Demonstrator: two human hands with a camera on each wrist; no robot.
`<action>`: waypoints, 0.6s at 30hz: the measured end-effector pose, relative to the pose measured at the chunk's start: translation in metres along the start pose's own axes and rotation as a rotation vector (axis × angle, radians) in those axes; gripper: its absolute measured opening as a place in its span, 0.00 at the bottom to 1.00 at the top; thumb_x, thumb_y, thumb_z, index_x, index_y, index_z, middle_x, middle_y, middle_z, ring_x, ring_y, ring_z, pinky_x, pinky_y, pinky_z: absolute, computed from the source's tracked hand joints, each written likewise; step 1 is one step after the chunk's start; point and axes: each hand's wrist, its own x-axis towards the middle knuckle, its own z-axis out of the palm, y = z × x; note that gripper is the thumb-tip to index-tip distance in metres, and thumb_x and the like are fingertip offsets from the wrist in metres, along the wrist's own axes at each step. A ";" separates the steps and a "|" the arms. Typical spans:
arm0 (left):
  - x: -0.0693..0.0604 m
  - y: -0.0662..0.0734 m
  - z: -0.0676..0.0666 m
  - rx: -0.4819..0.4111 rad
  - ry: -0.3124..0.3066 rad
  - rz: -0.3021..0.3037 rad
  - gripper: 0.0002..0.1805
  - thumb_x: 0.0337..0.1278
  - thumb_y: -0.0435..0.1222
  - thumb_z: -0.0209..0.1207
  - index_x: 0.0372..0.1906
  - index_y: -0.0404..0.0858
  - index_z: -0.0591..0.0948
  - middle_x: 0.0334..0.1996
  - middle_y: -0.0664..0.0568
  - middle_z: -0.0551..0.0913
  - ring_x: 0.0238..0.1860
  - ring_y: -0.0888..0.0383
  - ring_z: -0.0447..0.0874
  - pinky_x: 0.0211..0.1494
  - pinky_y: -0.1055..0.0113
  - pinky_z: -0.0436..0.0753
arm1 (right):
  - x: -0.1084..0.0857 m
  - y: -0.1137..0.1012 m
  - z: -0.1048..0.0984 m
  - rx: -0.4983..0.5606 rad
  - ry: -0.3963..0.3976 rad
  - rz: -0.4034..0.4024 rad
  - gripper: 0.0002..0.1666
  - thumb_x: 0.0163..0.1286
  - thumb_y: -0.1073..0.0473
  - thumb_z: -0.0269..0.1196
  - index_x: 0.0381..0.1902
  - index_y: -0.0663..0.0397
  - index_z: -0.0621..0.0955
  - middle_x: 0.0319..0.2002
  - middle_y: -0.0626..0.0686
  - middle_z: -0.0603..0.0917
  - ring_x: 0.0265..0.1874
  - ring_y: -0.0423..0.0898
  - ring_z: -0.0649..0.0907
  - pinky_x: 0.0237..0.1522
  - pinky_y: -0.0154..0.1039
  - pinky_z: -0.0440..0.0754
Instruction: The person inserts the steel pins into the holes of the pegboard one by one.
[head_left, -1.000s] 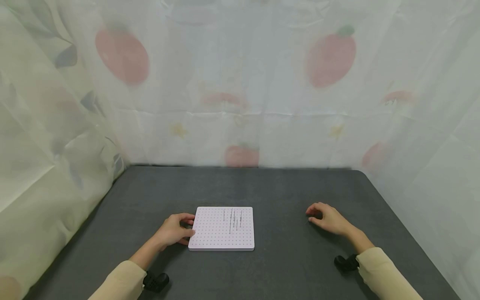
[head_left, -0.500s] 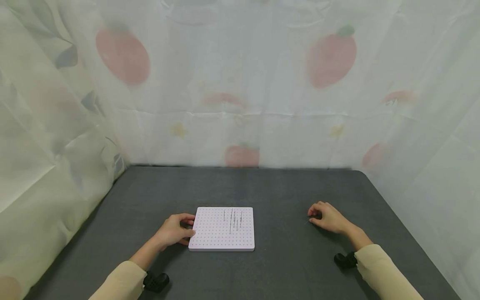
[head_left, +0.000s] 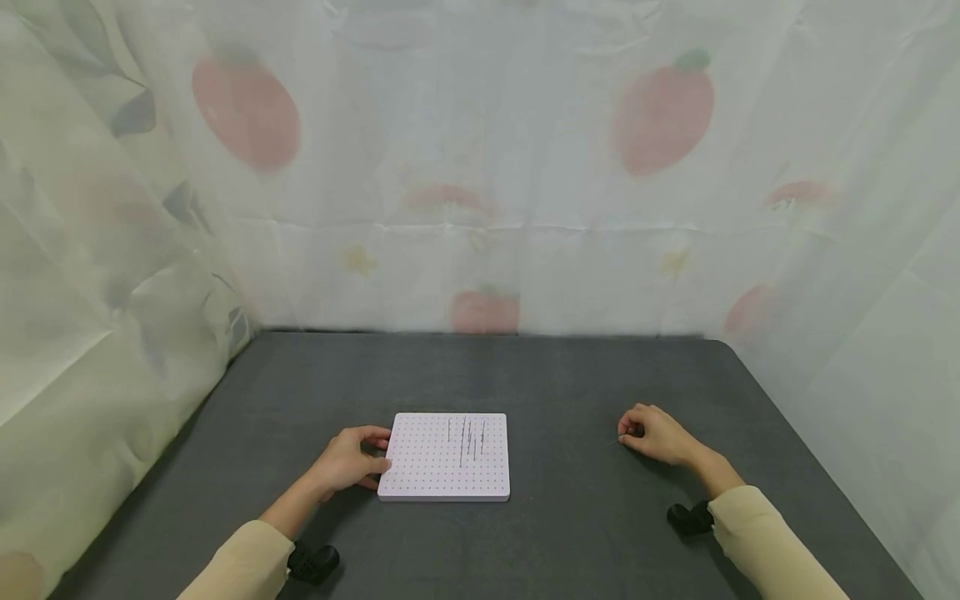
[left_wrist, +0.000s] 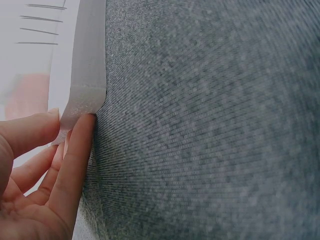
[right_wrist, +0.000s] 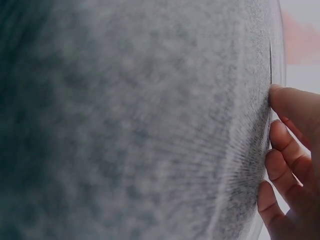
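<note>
A white pegboard [head_left: 420,475] with rows of small holes lies flat left of the middle. Several thin dark pins [head_left: 461,446] stand up from its right half; some also show in the left wrist view. My left hand [head_left: 347,460] holds the board's left edge, thumb near the top face and fingers along the side. Far to the right, low over the table, my right hand [head_left: 656,435] pinches a thin dark pin [head_left: 613,442] between thumb and fingers. In the right wrist view the pin [right_wrist: 270,60] sticks out beyond the thumb tip; its other end is hidden.
The dark grey table [head_left: 555,383] carries the board and runs back to a pale curtain [head_left: 570,275] with fruit prints. More curtain hangs along the left and right sides. Black wrist cameras [head_left: 313,565] sit below both wrists.
My right hand has drawn its fingertips together and moved slightly right; a thin pin now shows at them. The left hand and the pegboard look unmoved.
</note>
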 end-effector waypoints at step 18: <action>0.002 -0.004 0.000 -0.022 -0.010 0.008 0.30 0.51 0.24 0.65 0.62 0.25 0.73 0.50 0.36 0.78 0.31 0.57 0.84 0.31 0.58 0.90 | 0.005 -0.011 0.000 0.016 -0.079 0.085 0.05 0.70 0.63 0.60 0.32 0.52 0.79 0.28 0.45 0.78 0.25 0.31 0.69 0.50 0.51 0.79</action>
